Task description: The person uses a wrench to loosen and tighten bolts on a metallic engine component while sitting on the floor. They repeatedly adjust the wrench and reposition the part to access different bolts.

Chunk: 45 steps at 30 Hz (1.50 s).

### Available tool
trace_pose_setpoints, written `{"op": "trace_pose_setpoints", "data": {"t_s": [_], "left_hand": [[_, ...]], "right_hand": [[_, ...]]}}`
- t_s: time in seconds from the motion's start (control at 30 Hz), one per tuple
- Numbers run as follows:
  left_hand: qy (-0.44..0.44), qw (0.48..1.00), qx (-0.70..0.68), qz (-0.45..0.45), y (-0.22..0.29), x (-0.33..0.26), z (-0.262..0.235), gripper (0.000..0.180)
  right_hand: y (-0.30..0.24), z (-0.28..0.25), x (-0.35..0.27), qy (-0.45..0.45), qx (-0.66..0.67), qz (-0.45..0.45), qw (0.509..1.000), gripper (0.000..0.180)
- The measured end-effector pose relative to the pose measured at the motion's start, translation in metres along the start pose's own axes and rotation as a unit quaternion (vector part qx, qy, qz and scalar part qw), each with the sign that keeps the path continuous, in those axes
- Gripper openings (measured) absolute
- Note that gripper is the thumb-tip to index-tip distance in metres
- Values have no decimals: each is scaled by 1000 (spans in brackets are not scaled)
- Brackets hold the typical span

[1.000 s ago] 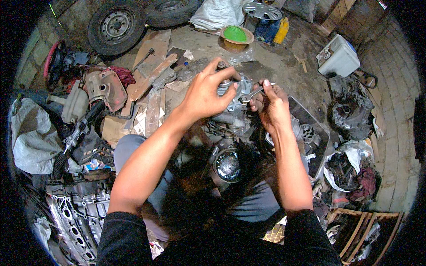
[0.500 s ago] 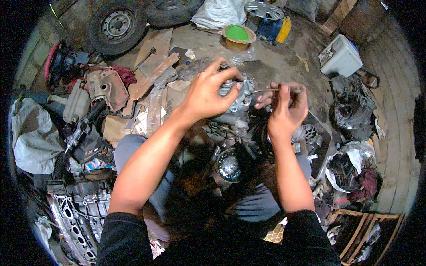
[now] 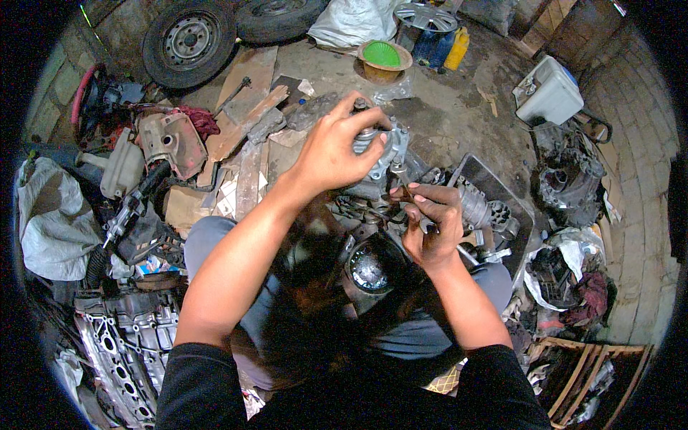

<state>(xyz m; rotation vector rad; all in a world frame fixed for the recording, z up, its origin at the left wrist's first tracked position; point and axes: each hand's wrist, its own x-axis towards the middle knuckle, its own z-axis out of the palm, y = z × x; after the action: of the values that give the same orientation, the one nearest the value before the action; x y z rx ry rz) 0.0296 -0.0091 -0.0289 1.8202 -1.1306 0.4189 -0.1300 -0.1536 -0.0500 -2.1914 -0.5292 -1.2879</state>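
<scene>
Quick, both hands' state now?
Left hand: closed around a grey metal housing.
Right hand: closed, holding a wrench by its shaft.

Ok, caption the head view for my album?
Left hand grips a grey metal machine part; right hand holds a slender silvery metal wrench.

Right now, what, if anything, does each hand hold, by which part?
The left hand holds the irregular grey metal casting by its left side; the right hand holds the slim silver metal wrench by its handle.
</scene>
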Motion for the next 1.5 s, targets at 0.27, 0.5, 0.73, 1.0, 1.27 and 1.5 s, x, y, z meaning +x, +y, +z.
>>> {"op": "trace_pose_setpoints", "data": {"t_s": [0.27, 0.5, 0.73, 1.0, 1.27, 1.5], "left_hand": [[-19, 999, -15, -35, 1, -1, 1, 24], [-29, 999, -19, -35, 0, -1, -1, 28], [7, 1000, 2, -8, 0, -1, 3, 20], [10, 1000, -3, -7, 1, -1, 4, 18], [-26, 998, -17, -55, -3, -3, 3, 25], [-25, 998, -14, -50, -4, -5, 2, 25]], "right_hand": [[1, 12, -23, 21, 18, -5, 1000, 46], [0, 8, -15, 17, -16, -26, 999, 34], [2, 24, -11, 92, 117, 104, 983, 26], [3, 17, 21, 176, 341, 329, 863, 27], [43, 7, 46, 101, 403, 608, 676, 29], [52, 25, 62, 41, 357, 583, 728, 44]]}}
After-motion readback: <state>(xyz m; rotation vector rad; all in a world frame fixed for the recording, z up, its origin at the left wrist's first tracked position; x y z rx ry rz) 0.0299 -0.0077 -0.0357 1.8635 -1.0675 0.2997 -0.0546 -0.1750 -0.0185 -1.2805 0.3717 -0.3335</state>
